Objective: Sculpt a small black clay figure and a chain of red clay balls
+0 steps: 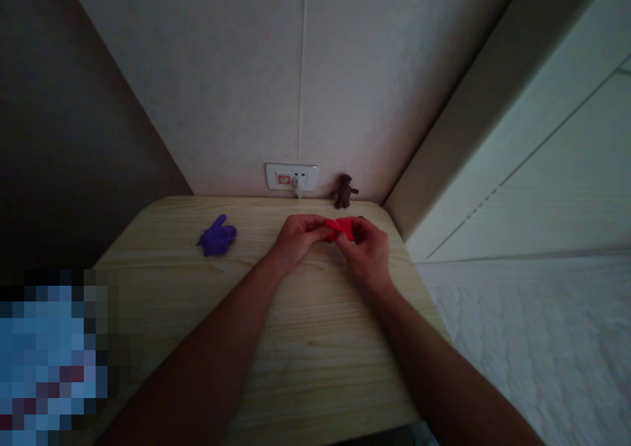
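Observation:
A small piece of bright red, soft-looking material, perhaps modelling clay [340, 226], is pinched between both hands above the far right part of the table. My left hand [299, 237] grips its left end between thumb and fingers. On the other side my right hand [365, 245] holds it with the thumb in front and the fingers curled behind. The fingers hide part of its shape. To the left lies a lumpy purple figure [217, 237] with one piece sticking up. Just beyond my right hand a small dark brown figure [344, 192] stands upright against the wall.
The light wooden table [305, 360] meets the wall at its back edge. A socket plate [292, 177] with a plug and a white cable sits low on the wall. White panelling [493, 170] and a quilted white surface [537, 347] are at the right. A pixelated patch covers the lower left.

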Demonstrator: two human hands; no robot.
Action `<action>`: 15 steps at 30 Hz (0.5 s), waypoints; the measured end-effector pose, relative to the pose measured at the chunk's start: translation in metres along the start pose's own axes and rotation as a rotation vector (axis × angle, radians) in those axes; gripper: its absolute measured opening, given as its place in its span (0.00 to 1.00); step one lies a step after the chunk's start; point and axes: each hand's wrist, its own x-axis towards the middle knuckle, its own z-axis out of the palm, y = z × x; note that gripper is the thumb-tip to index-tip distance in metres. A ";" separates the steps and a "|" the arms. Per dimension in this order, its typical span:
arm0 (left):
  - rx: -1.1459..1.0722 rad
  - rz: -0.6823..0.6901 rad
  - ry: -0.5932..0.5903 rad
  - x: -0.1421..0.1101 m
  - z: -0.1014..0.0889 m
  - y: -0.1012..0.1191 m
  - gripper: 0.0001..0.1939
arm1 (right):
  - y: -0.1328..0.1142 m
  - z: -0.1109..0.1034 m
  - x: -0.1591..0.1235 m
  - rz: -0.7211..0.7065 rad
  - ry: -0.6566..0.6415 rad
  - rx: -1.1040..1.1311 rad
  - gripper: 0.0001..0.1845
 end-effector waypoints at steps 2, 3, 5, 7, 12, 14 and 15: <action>0.007 -0.017 -0.038 0.000 0.000 0.001 0.13 | -0.002 0.000 -0.001 0.020 0.001 -0.008 0.12; 0.002 -0.026 -0.054 0.000 0.000 0.002 0.12 | -0.003 0.000 0.000 0.031 -0.007 0.010 0.12; -0.026 -0.046 -0.077 0.000 -0.001 0.003 0.13 | -0.005 -0.001 0.001 0.059 -0.041 0.070 0.11; -0.059 -0.067 -0.081 0.000 -0.001 0.004 0.13 | -0.005 -0.002 0.003 0.087 -0.081 0.124 0.11; -0.117 -0.059 -0.063 -0.001 0.001 0.006 0.12 | -0.002 -0.002 0.005 0.081 -0.063 0.116 0.11; -0.076 -0.007 -0.020 -0.001 0.002 0.005 0.15 | 0.000 -0.001 0.004 0.050 -0.048 0.046 0.10; -0.039 0.017 0.002 -0.001 0.002 0.004 0.16 | 0.000 -0.001 0.003 0.038 -0.042 0.009 0.10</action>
